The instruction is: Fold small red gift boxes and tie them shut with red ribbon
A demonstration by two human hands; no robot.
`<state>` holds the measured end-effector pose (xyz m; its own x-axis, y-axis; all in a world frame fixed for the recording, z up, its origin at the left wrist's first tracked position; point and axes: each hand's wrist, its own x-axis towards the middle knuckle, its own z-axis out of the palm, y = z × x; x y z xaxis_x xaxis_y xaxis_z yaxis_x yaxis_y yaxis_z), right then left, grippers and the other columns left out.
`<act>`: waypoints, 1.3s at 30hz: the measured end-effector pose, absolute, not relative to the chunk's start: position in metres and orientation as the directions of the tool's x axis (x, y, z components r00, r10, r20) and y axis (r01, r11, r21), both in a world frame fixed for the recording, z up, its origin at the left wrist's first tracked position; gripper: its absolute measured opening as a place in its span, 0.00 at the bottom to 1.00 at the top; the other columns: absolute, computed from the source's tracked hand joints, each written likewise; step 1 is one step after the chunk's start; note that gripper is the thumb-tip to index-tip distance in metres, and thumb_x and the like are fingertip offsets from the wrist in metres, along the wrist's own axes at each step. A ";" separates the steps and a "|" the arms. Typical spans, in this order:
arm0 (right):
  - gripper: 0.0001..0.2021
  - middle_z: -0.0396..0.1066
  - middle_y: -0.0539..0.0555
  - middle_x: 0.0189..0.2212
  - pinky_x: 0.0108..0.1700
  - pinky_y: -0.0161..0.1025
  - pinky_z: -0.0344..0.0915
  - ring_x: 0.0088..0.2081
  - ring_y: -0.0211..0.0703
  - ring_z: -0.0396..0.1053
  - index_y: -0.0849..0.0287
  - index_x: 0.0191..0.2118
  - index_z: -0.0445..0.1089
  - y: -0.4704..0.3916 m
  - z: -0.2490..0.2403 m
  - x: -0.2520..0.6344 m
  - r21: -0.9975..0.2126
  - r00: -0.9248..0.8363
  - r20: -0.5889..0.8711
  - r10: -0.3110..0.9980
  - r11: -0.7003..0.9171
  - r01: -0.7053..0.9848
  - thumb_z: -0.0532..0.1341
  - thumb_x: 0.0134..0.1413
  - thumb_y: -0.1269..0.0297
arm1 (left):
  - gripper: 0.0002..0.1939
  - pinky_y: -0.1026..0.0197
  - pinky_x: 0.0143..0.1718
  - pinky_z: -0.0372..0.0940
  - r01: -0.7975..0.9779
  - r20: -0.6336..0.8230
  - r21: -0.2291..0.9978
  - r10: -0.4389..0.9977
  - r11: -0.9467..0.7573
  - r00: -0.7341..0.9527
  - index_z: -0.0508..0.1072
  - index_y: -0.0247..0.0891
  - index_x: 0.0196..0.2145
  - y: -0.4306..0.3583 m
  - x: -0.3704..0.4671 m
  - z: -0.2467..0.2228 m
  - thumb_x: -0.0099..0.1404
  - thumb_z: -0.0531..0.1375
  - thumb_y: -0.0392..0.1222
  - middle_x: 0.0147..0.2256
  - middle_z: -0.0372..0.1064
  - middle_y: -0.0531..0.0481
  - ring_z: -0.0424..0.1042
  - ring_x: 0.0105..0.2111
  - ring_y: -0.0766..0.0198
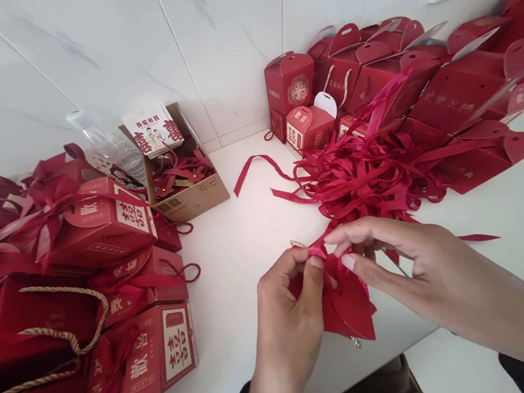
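Observation:
Near the front edge of the white table is a small red gift box, its top partly covered by my fingers. My left hand is closed, its thumb and forefinger pinching a red ribbon just above the box. From the other side, my right hand has its thumb and fingers curled around part of the same ribbon, with the forefinger stretched over it. A bit of twisted gold cord shows at the box's lower edge. Just beyond my hands lies a tangled heap of red ribbons.
Red gift boxes with bows are piled at the left, some with gold rope handles. An open cardboard box holds cards and red pieces. A clear plastic bottle leans behind. More red boxes stand along the tiled wall.

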<state>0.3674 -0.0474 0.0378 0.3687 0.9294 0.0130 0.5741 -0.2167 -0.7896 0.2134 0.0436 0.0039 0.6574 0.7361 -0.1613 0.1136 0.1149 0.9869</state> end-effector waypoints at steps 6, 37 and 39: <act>0.09 0.82 0.47 0.44 0.44 0.37 0.77 0.45 0.43 0.81 0.45 0.45 0.76 -0.048 0.041 0.365 -0.783 0.197 0.096 0.976 -0.048 0.620 0.58 0.72 0.61 | 0.12 0.65 0.31 0.63 0.136 -0.174 0.984 0.721 0.112 0.670 0.78 0.37 0.38 0.044 0.214 0.006 0.74 0.58 0.45 0.27 0.72 0.53 0.68 0.28 0.66; 0.08 0.81 0.51 0.42 0.41 0.37 0.78 0.44 0.44 0.80 0.49 0.49 0.73 -0.057 0.024 0.361 -0.806 0.294 0.045 0.955 -0.139 0.575 0.61 0.66 0.61 | 0.10 0.63 0.43 0.67 0.077 -0.204 0.972 0.632 0.222 0.748 0.81 0.40 0.42 0.052 0.204 0.010 0.73 0.63 0.47 0.36 0.77 0.50 0.73 0.37 0.64; 0.08 0.81 0.50 0.40 0.40 0.37 0.78 0.43 0.44 0.81 0.49 0.49 0.72 -0.058 0.024 0.361 -0.823 0.296 0.022 0.955 -0.151 0.548 0.61 0.65 0.62 | 0.08 0.62 0.45 0.68 0.108 -0.210 0.974 0.621 0.198 0.755 0.81 0.40 0.43 0.052 0.202 0.011 0.70 0.66 0.45 0.40 0.78 0.49 0.75 0.40 0.63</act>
